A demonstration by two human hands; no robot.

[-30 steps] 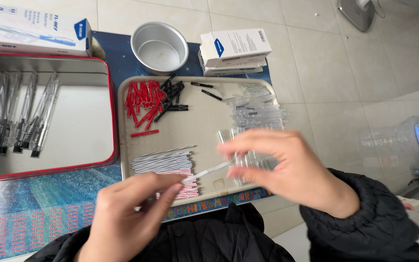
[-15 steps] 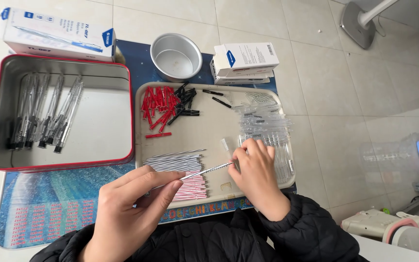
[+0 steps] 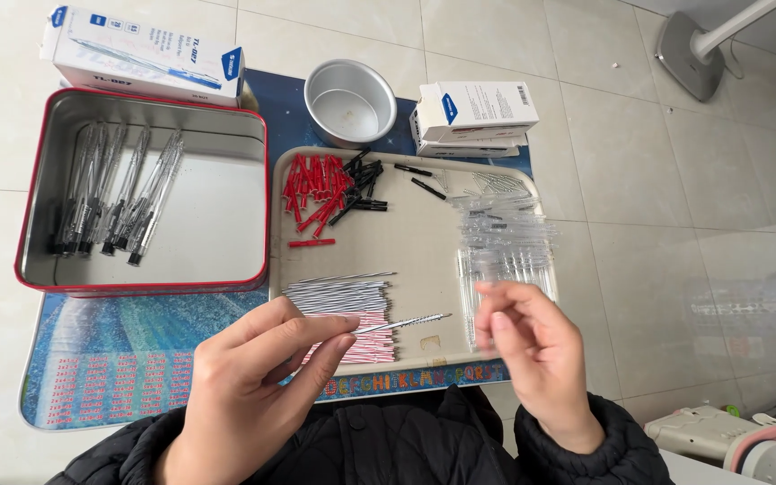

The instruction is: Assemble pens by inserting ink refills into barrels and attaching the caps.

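Head view: a red-rimmed tin (image 3: 226, 144) of finished pens sits left of a beige tray (image 3: 424, 242). Above the tray's near edge, the left hand (image 3: 253, 386) pinches a pen refill (image 3: 401, 321); the blurred right hand (image 3: 532, 350) grasps a clear barrel (image 3: 476, 325).

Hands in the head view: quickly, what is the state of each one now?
Left hand: closed on a thin pen refill with a spring, pinched between the fingertips.
Right hand: blurred, fingers curled; whether it holds anything cannot be told.
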